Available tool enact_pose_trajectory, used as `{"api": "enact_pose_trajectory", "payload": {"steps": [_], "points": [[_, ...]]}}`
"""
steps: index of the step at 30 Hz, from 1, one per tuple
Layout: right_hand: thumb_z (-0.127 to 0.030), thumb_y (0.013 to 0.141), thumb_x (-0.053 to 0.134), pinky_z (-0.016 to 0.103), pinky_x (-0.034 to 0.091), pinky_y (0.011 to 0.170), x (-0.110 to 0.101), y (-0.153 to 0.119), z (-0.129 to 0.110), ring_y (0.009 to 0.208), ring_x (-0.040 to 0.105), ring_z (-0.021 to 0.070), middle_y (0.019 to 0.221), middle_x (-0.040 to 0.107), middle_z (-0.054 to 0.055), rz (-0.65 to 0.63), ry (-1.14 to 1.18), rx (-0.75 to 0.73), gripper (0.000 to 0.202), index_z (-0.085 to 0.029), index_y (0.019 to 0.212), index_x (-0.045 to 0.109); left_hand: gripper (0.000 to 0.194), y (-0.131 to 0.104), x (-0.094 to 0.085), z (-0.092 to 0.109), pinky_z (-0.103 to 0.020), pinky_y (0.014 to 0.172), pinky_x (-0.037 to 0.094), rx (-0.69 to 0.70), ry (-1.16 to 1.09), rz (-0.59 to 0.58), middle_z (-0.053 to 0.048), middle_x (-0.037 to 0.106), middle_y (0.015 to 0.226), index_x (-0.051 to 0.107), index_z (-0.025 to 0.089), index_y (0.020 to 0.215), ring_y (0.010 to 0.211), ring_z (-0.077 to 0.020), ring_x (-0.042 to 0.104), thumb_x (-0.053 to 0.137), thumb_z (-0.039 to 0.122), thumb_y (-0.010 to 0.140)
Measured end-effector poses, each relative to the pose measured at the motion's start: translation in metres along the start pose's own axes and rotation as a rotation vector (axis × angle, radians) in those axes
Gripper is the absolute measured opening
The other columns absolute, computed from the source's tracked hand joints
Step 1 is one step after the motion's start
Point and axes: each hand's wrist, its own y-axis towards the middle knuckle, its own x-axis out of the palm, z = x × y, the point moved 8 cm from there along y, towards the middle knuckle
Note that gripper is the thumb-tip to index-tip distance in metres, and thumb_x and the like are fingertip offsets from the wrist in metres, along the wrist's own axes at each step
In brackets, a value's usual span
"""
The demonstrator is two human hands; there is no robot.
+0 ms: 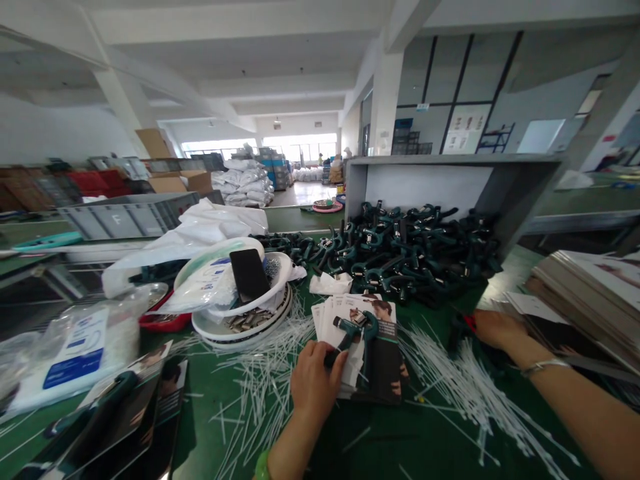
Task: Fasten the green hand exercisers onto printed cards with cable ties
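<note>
On a stack of printed cards (385,360) lies a dark green hand tool (369,333) with a curved head and a silver metal part. My left hand (315,380) pinches one end of this tool between thumb and fingers. Off to the right, my right hand (495,328) is closed beside a bundle of white cable ties (465,380). Something dark with a bit of red shows at its fingertips, too blurred to name. More loose cable ties (265,373) are scattered left of the cards.
A grey bin (525,207) lies tipped, its heap of green tools (400,253) spilling onto the table. White bowls (205,327) of metal parts stand left, with a black phone (249,275) on top. Card stacks (590,300) rise at right; carded tools (115,413) lie front left.
</note>
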Motion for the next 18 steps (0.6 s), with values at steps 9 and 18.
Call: {"api": "enact_pose_trajectory", "payload": {"steps": [9,18], "points": [[-0.021,0.073,0.049,0.035,0.046,0.062,-0.005,-0.03,-0.026,0.073,0.064,0.0275,0.081,0.067,0.014,-0.039,0.072,-0.137,0.035,-0.014,0.107,0.058,0.02,0.018,-0.014,0.041,-0.041,0.092,0.036,0.114,-0.05,-0.062,-0.006,0.056,0.113,0.069,0.026,0.085,0.104,-0.0263,0.049,0.059,0.04,0.074],[-0.019,0.079,0.052,0.029,0.045,0.061,-0.037,-0.133,-0.167,0.073,0.06,0.0203,0.084,0.063,0.008,0.334,0.018,-0.749,0.035,-0.022,0.113,0.06,0.015,0.02,0.012,0.039,-0.035,0.087,0.039,0.019,-0.151,-0.235,-0.005,0.059,0.105,0.07,0.024,0.075,0.1,-0.0224,0.053,0.057,0.032,0.075]]}}
